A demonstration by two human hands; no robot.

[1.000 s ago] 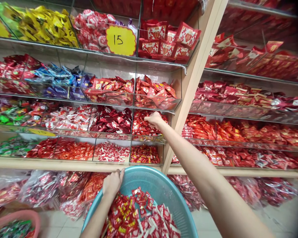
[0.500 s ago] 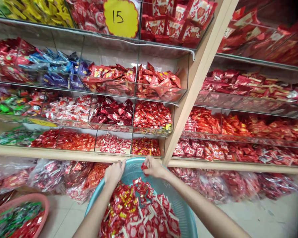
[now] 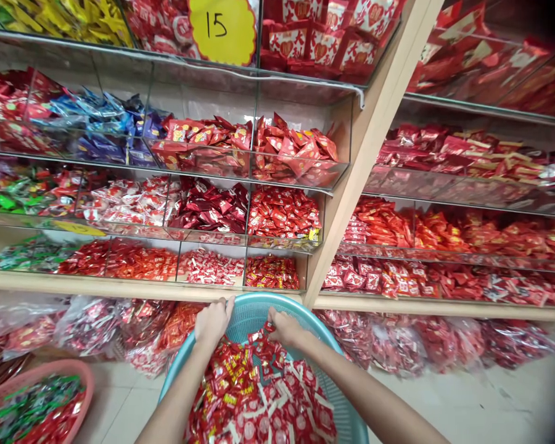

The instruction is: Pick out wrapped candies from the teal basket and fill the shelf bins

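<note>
A teal plastic basket [image 3: 351,394] stands below the shelves, its far rim close to the bottom shelf board. Inside lies a heap of red wrapped candies [image 3: 254,376], some with yellow print and some with white strips. My left hand [image 3: 214,322] is closed over the basket's far left rim. My right hand [image 3: 284,328] reaches inside near the far wall, fingers curled down on red candy packets at the heap's far edge. Its fingertips are partly hidden.
Shelves with clear-fronted bins of wrapped sweets [image 3: 287,213] rise ahead, split by a wooden post [image 3: 346,166]. Bulging plastic bags [image 3: 92,324] sit under the bottom board [image 3: 97,287]. A pink basket [image 3: 86,394] of green and red sweets stands on the tiled floor at left.
My right hand has moved down from near the basket's far rim, with red packets at its fingers, to the candies inside. My left hand has stayed on the rim.
</note>
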